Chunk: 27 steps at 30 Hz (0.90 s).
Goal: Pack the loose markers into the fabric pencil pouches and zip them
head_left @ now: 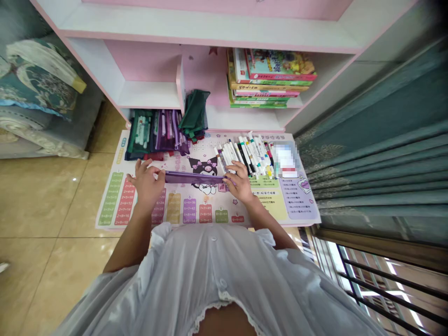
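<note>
Stretched between my hands is a purple pouch (194, 178), seen nearly edge-on above the printed desk mat. My left hand (149, 182) pinches its left end, with the other fingers spread. At the opposite end, my right hand (239, 182) grips the pouch between thumb and fingers. Just beyond my right hand lies a loose pile of markers (247, 156), mostly white with coloured caps. Filled mesh pouches, a dark green one (140, 135) and a purple one (168, 130), lie beyond my left hand. Whether the held pouch contains anything cannot be seen.
Folded green pouches (194, 114) rest against the shelf divider. A stack of books (271, 79) stands on the pink and white shelf (217, 35). A blurred white item (287, 160) lies right of the markers. Teal curtains (378, 135) hang at the right.
</note>
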{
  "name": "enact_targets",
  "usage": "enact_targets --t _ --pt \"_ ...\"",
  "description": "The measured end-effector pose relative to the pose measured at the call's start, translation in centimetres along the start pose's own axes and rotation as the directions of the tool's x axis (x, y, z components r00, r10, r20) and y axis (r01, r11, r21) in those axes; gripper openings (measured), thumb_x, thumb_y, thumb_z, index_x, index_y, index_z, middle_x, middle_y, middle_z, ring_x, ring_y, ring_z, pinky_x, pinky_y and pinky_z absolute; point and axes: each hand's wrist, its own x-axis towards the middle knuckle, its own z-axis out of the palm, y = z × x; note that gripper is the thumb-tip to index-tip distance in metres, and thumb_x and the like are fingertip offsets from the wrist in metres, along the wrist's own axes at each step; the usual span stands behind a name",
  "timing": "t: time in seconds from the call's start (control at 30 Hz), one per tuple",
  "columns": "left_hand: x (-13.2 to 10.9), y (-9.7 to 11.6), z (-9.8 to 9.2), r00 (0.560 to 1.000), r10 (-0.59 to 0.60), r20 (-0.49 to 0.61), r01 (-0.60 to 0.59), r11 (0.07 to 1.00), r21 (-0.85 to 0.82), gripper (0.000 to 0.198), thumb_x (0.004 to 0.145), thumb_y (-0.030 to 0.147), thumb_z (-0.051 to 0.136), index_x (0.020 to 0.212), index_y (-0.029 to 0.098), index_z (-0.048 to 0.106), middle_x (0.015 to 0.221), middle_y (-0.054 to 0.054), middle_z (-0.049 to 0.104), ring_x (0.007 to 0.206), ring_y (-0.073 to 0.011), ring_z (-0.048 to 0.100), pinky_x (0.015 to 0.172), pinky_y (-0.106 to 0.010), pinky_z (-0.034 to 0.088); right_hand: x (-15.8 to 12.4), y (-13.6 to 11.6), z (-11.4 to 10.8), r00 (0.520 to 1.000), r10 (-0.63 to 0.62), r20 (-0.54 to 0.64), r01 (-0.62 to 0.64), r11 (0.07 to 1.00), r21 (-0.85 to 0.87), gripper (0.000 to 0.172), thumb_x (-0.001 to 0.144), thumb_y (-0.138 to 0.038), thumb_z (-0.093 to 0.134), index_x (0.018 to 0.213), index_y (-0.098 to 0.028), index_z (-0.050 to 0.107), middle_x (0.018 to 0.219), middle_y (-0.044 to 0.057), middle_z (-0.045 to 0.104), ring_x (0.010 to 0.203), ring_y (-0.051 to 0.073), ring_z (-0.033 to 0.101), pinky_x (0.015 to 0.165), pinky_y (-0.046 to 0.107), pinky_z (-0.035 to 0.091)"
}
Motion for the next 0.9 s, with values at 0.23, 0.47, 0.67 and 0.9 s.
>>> enact_targets --t 0.23,0.47,0.67,0.9 --pt "0.1 -0.4 0.1 0.999 -0.039 0.001 0.039 0.999 -0.008 0.018 0.082 0.033 0.059 0.070 0.020 0.057 0.137 -0.007 0.056 0.144 -0.0332 0.030 0.112 -0.073 0.007 -0.1 0.0 0.0 0.997 0.062 0.050 -0.061 0.998 -0.025 0.015 0.092 -0.033 0.055 0.085 -0.024 0.065 0.112 0.008 0.063 0.131 0.031 0.044 0.105 0.055 0.041" --pt "0.2 -1.3 0.1 0.999 -0.044 -0.013 0.044 0.999 -0.004 0.018 0.083 0.035 0.058 0.071 0.021 0.056 0.138 -0.006 0.056 0.143 -0.0343 0.031 0.109 -0.075 0.011 -0.1 -0.1 0.0 0.994 0.078 0.073 -0.076 0.997 -0.031 0.017 0.092 -0.034 0.054 0.085 -0.023 0.066 0.113 0.009 0.062 0.132 0.031 0.043 0.106 0.055 0.040" --pt "1.0 -1.3 -1.2 0.998 0.014 0.062 -0.019 0.996 0.084 0.019 0.085 0.039 0.057 0.078 0.022 0.063 0.139 -0.008 0.055 0.142 -0.0366 0.030 0.108 -0.077 0.011 0.4 -0.4 -0.6 0.995 0.060 0.074 -0.059 0.998 -0.017 0.017 0.093 -0.032 0.054 0.087 -0.022 0.067 0.113 0.009 0.062 0.129 0.029 0.046 0.106 0.052 0.043" --pt "2.2 3.0 -3.0 0.798 0.402 0.449 -0.489 0.867 0.093 0.020 0.083 0.044 0.063 0.089 0.029 0.074 0.136 -0.005 0.058 0.139 -0.0342 0.036 0.113 -0.070 0.006 3.1 -0.6 -1.9 0.992 -0.035 0.123 0.024 0.996 0.086 0.019 0.094 -0.038 0.056 0.091 -0.024 0.068 0.118 0.009 0.061 0.130 0.027 0.045 0.107 0.051 0.044"
